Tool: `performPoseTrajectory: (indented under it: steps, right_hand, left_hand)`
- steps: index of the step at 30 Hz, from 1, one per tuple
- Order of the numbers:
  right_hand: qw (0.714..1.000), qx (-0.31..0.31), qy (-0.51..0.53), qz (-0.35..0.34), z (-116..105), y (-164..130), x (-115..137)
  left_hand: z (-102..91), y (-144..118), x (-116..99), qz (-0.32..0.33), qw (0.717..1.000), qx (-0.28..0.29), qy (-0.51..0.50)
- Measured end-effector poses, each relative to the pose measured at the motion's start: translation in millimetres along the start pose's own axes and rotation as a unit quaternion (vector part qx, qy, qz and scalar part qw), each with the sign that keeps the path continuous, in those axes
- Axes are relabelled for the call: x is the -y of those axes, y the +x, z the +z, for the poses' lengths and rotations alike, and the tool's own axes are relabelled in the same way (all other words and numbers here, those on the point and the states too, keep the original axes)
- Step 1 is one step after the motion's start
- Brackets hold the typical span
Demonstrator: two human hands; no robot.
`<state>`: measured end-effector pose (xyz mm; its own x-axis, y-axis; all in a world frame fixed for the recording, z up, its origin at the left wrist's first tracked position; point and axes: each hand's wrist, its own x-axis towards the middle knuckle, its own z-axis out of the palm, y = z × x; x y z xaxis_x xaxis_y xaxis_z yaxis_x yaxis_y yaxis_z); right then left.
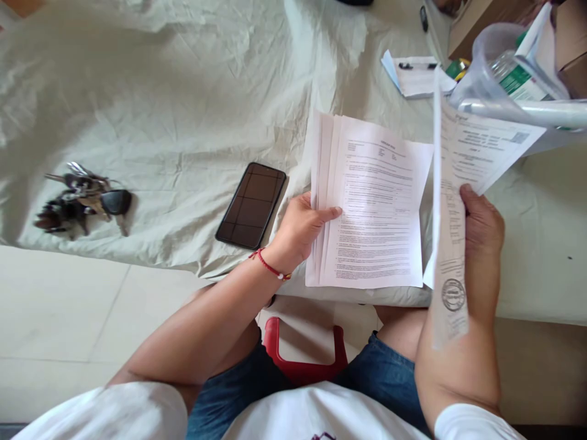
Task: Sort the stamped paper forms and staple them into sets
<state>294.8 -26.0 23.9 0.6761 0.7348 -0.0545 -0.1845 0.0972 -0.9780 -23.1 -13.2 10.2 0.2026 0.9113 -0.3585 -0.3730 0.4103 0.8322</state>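
A stack of printed sheets [376, 208] is gripped at its left edge by my left hand [307, 226], the thumb lying across the top page. To the right, my right hand [481, 220] is closed on a few turned-up sheets [452, 244], its thumb pressing their face. One of these sheets bears a round stamp and a small square code, and they bend over toward me, partly covering my forearm. A black phone [251, 205] lies face up just left of my left hand. Whether the two groups of paper are joined cannot be made out.
A bunch of keys [87, 198] rests on the cloth-covered table [183, 91] at the left. At the upper right stand a clear plastic tub [486, 67], a notepad [415, 76] with a pen and cardboard boxes [490, 24]. Below the table edge is a red stool [305, 366].
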Motion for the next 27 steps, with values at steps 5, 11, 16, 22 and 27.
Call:
performPoseTrajectory:
  steps: [5,11,16,22,27]
  right_hand:
    - [0.998,-0.01,-0.041,-0.043,3,8,-11]
    - [0.992,0.043,-0.115,-0.039,-8,17,-33]
    - [0.979,0.117,-0.165,0.019,-8,11,-31]
    - [0.98,0.128,-0.144,0.048,3,2,-24]
    - [0.991,0.065,-0.111,0.043,9,-2,-23]
  left_hand:
    - [0.1,0,-3,-0.009,1.0,-0.004,-0.004]
    - [0.3,-1,-3,-0.011,1.0,-0.002,-0.005]
    - [0.0,1,0,-0.01,1.0,0.006,-0.009]
    - [-0.9,0,1,-0.004,1.0,0.021,-0.005]
    - [-3.6,1,3,-0.016,0.999,0.034,-0.012]
